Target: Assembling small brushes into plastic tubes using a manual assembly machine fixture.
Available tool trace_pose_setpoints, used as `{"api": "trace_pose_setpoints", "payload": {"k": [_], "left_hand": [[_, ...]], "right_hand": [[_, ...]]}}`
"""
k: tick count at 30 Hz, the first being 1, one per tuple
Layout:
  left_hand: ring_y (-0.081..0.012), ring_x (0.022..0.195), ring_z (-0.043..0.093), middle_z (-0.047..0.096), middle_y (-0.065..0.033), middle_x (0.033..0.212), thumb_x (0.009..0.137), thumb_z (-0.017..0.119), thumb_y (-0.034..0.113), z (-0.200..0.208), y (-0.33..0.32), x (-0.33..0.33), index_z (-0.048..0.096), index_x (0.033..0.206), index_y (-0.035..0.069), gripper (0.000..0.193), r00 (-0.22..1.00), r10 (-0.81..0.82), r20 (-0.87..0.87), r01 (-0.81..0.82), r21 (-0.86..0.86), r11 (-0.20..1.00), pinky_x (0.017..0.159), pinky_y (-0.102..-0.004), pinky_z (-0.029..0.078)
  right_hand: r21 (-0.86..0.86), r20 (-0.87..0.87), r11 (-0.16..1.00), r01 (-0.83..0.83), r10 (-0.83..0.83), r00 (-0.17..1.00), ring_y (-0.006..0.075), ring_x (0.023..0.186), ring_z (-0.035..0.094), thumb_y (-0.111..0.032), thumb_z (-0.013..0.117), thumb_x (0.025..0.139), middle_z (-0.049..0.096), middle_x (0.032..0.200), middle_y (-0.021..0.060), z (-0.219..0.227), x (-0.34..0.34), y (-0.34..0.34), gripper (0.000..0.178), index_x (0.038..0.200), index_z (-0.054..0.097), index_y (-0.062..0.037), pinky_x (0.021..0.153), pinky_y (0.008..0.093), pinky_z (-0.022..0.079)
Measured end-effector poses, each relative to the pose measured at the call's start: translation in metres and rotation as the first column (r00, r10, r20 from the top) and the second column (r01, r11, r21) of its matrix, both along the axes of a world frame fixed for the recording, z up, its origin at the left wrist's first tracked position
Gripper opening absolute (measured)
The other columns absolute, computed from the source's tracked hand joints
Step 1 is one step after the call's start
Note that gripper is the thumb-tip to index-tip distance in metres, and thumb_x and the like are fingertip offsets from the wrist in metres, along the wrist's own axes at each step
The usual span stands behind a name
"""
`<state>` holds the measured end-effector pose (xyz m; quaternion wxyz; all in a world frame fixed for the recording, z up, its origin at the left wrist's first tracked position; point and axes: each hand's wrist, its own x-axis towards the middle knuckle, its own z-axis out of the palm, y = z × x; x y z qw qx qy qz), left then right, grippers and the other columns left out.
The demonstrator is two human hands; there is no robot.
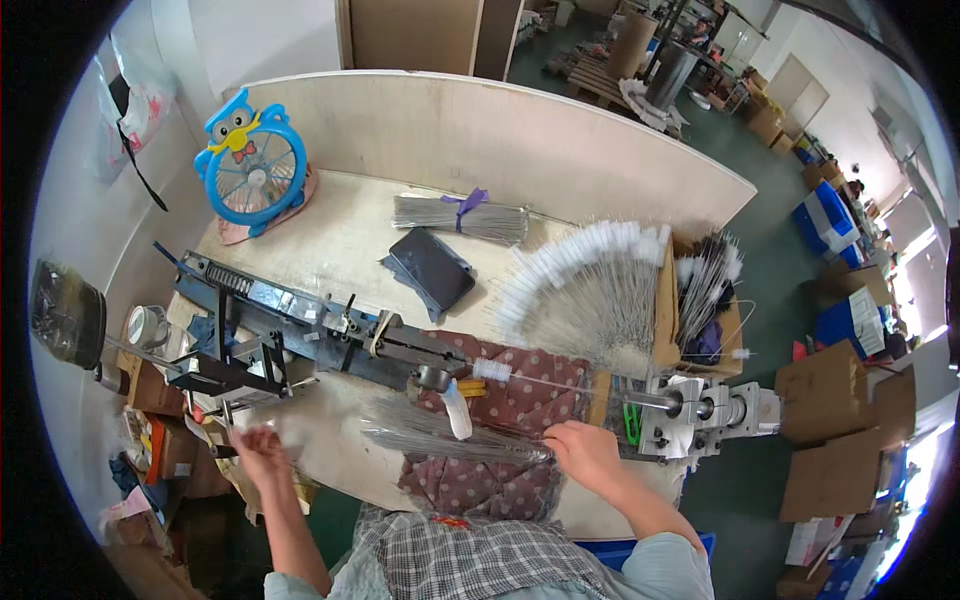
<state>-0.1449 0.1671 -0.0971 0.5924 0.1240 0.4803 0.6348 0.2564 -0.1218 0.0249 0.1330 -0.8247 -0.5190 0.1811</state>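
Note:
My left hand (262,455) is beside the lever handle (222,452) of the bench machine (340,330); its fingers look loosely curled and apart, slightly blurred, with nothing visible in them. My right hand (583,450) is closed in a pinch at the right end of a loose bundle of thin metal wires (440,438) lying on the table's near side. Its fingertips hide how many wires they grip. Above, a white-bristled brush (492,369) on a thin wire stem stretches between the long machine and the spindle unit (690,410). A white bottle-like piece (457,410) stands below the brush.
Many finished white brushes (590,275) lie fanned out, beside a cardboard box (668,310) holding more. A tied wire bundle (460,216), a dark phone (432,270) and a blue fan (257,175) sit farther back. Dotted cloth (480,488) covers part of the table.

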Motion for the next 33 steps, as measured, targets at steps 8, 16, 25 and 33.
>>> {"api": "trace_pose_setpoints", "payload": {"k": [8,16,25,33], "left_hand": [[-0.0212,0.105,0.055,0.054,-0.0130,0.120,0.087,0.057,0.010,0.079,-0.125,0.222,0.046,0.120,0.001,0.037,0.422,-0.906,0.044,0.903,0.064,0.424,0.092,-0.0327,0.043],[-0.0160,0.055,0.049,0.054,-0.0048,0.068,0.093,0.047,0.040,0.210,-0.102,0.237,0.051,0.093,0.007,0.033,0.330,-0.693,0.641,0.914,-0.035,0.403,0.055,-0.0341,0.044],[-0.0195,0.065,0.062,0.065,-0.0112,0.085,0.093,0.052,0.035,0.187,-0.132,0.234,0.058,0.101,0.001,0.036,-0.322,-0.946,-0.022,0.944,0.071,-0.323,0.063,-0.0332,0.051],[-0.0254,0.061,0.061,0.058,-0.0088,0.073,0.075,0.059,0.010,0.122,-0.153,0.362,0.060,0.082,0.008,0.008,0.183,0.183,-0.966,0.973,0.151,-0.174,0.051,-0.0358,0.049]], "right_hand": [[0.010,0.082,0.999,-0.051,0.050,0.995,0.0288,0.072,0.064,-0.016,0.057,0.082,0.063,0.077,0.0092,-0.002,0.003,-0.013,0.014,0.095,0.062,-0.0110,0.060,0.0400,0.051],[0.136,0.173,0.986,-0.093,0.068,0.983,0.0288,0.073,0.062,-0.005,0.058,0.075,0.055,0.088,0.0100,0.002,-0.004,-0.013,0.025,0.100,0.056,-0.0056,0.059,0.0388,0.052],[0.168,0.606,0.982,0.087,-0.172,0.777,0.0264,0.081,0.059,0.002,0.056,0.072,0.054,0.089,0.0104,0.119,0.051,-0.044,0.029,0.101,0.058,-0.0033,0.066,0.0366,0.050],[0.420,0.135,0.900,0.113,-0.185,0.973,0.0322,0.073,0.063,-0.006,0.060,0.082,0.065,0.087,0.0144,0.080,0.083,0.000,0.018,0.098,0.065,-0.0040,0.066,0.0368,0.051]]}}
